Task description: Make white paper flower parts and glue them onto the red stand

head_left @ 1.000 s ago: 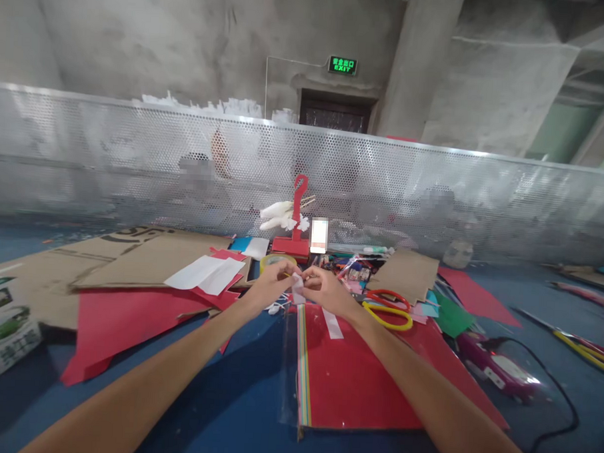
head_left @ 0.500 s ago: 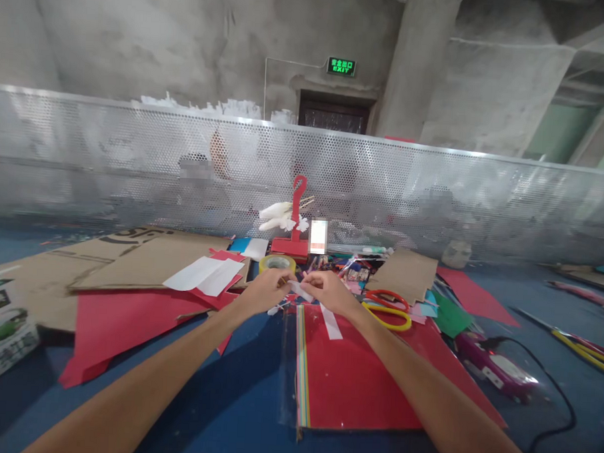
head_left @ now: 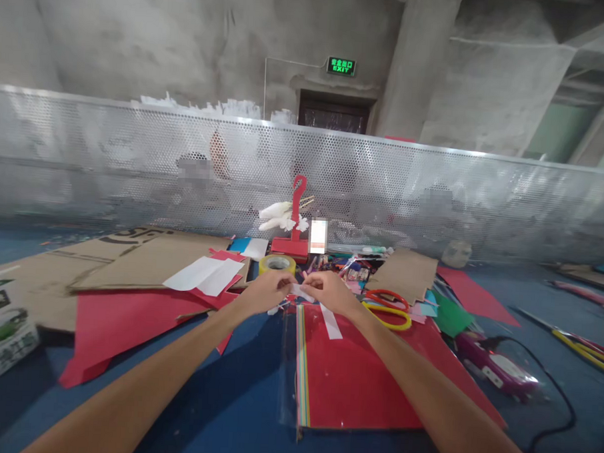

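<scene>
A small white strip of paper [head_left: 303,293] is pinched between my two hands above the far edge of a red sheet stack. My left hand [head_left: 273,291] grips its left end, fingers closed. On the other end, my right hand [head_left: 328,289] is closed too, with thumb and fingertips together. Below the right hand a second white strip [head_left: 332,323] lies on the red sheets [head_left: 360,382], which have a multicoloured left edge. Just behind my left hand is a roll of tape [head_left: 277,263]. Scissors with red and yellow handles [head_left: 387,310] lie right of my right wrist.
A red stand with white paper flowers [head_left: 296,219] rises behind the hands. Cardboard [head_left: 145,263], red paper [head_left: 127,326] and a folded white sheet [head_left: 204,276] lie left, near a carton [head_left: 4,327]. At right are a purple corded device [head_left: 496,368] and more scissors [head_left: 577,345].
My fingers have shifted very slightly around the white strip, and the left fingertips sit a little differently. Everything else stays in place.
</scene>
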The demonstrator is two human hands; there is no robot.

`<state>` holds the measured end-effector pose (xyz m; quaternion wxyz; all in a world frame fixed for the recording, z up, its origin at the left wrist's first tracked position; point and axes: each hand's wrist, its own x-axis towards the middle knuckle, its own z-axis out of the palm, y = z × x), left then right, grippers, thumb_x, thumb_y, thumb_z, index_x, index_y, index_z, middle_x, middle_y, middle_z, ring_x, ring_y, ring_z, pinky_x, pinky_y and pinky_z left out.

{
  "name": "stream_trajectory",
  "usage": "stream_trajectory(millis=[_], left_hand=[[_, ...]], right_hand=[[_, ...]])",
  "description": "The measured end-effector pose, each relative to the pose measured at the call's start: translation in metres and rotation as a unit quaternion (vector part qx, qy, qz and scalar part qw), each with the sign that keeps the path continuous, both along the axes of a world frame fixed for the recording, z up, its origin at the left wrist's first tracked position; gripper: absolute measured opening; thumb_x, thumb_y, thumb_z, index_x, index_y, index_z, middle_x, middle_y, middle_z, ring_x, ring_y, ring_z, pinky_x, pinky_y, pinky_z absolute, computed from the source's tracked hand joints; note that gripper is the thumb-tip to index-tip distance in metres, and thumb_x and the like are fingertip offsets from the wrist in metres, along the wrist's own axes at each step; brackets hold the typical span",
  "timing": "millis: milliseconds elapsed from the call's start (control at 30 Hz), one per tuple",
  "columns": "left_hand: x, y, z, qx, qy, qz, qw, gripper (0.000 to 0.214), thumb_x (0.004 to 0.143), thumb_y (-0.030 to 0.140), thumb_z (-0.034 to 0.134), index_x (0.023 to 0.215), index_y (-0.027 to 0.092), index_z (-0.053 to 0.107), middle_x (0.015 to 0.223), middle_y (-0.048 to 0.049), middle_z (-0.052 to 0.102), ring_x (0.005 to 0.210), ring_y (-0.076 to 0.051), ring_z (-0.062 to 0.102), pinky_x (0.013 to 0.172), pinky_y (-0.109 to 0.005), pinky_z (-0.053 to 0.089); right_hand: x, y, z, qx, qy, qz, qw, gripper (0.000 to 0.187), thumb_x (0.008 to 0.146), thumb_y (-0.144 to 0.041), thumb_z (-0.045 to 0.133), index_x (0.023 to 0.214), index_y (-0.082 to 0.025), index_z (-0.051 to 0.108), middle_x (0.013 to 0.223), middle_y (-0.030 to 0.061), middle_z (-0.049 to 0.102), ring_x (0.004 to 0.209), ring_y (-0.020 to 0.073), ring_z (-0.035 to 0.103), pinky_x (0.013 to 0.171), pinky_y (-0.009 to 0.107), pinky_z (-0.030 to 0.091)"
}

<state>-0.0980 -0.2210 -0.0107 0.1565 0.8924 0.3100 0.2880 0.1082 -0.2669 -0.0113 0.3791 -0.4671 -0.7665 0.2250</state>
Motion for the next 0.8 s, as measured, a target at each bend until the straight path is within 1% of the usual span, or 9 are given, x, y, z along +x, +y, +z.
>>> stream_trajectory(millis=[100,200,267,333,433,533,600,667,800], left_hand=[[0.000,-0.001,0.000,-0.012,0.015,-0.010,1.000,0.024,0.083,0.018,0.049,0.094,0.018,0.070,0.085,-0.0034,0.071,0.074,-0.017,0.063,0.066,-0.026,0.043],[0.001,-0.004,0.001,-0.006,0.030,-0.007,1.000,0.020,0.086,0.026,0.051,0.092,0.018,0.069,0.083,-0.0033,0.070,0.074,-0.017,0.062,0.065,-0.027,0.042],[0.001,-0.006,0.002,0.009,0.048,0.007,0.999,0.020,0.087,0.028,0.051,0.091,0.019,0.069,0.083,-0.0034,0.070,0.075,-0.018,0.063,0.064,-0.027,0.041],[0.001,-0.008,0.002,0.028,0.066,0.028,0.997,0.021,0.087,0.025,0.050,0.094,0.020,0.069,0.086,-0.0037,0.071,0.077,-0.019,0.064,0.065,-0.028,0.041],[0.000,-0.010,-0.001,0.067,0.096,0.053,0.992,0.026,0.085,0.020,0.049,0.102,0.021,0.069,0.098,-0.0058,0.073,0.087,-0.023,0.066,0.070,-0.030,0.042],[0.000,-0.012,-0.003,0.095,0.121,0.059,0.986,0.031,0.084,0.017,0.048,0.106,0.022,0.068,0.105,-0.0081,0.073,0.096,-0.026,0.066,0.075,-0.032,0.043],[0.000,-0.013,-0.004,0.101,0.122,0.058,0.986,0.031,0.084,0.017,0.047,0.107,0.023,0.067,0.106,-0.0084,0.072,0.099,-0.027,0.066,0.077,-0.032,0.043],[0.001,-0.013,-0.003,0.096,0.111,0.052,0.988,0.029,0.085,0.019,0.048,0.106,0.023,0.067,0.103,-0.0080,0.072,0.096,-0.026,0.066,0.076,-0.032,0.043],[0.000,-0.013,-0.001,0.059,0.101,0.031,0.993,0.020,0.089,0.030,0.050,0.096,0.023,0.067,0.089,-0.0064,0.071,0.078,-0.022,0.063,0.065,-0.030,0.038]], right_hand=[[-0.001,-0.002,0.001,0.000,-0.011,-0.001,1.000,0.020,0.085,-0.033,0.064,0.080,-0.014,0.070,0.066,0.0020,0.067,0.058,0.0132,0.059,0.056,0.023,0.040],[-0.002,-0.004,0.002,0.000,-0.021,0.001,1.000,0.021,0.085,-0.034,0.064,0.081,-0.014,0.070,0.066,0.0024,0.067,0.060,0.0137,0.060,0.056,0.023,0.040],[-0.003,-0.005,0.003,0.004,-0.031,-0.002,1.000,0.021,0.085,-0.034,0.063,0.082,-0.014,0.070,0.066,0.0025,0.068,0.060,0.0139,0.061,0.057,0.023,0.040],[-0.003,-0.005,0.003,0.010,-0.041,-0.010,0.999,0.020,0.085,-0.032,0.063,0.081,-0.015,0.071,0.067,0.0026,0.068,0.061,0.0140,0.061,0.058,0.023,0.041],[-0.002,-0.004,0.001,0.018,-0.051,-0.016,0.998,0.019,0.085,-0.032,0.063,0.082,-0.015,0.071,0.070,0.0031,0.070,0.063,0.0142,0.062,0.060,0.023,0.041],[-0.001,-0.003,-0.001,0.024,-0.056,-0.009,0.998,0.020,0.086,-0.033,0.062,0.082,-0.016,0.072,0.072,0.0033,0.071,0.064,0.0146,0.063,0.060,0.023,0.041],[-0.002,-0.002,-0.002,0.030,-0.061,-0.009,0.998,0.020,0.086,-0.034,0.062,0.082,-0.016,0.072,0.072,0.0032,0.071,0.064,0.0149,0.063,0.060,0.023,0.041],[-0.002,-0.002,-0.002,0.038,-0.071,-0.014,0.997,0.020,0.086,-0.034,0.063,0.082,-0.017,0.072,0.071,0.0032,0.071,0.064,0.0151,0.063,0.059,0.023,0.040],[-0.003,-0.002,-0.002,0.039,-0.078,-0.012,0.996,0.020,0.086,-0.034,0.064,0.082,-0.016,0.072,0.069,0.0031,0.071,0.062,0.0148,0.062,0.058,0.023,0.039]])
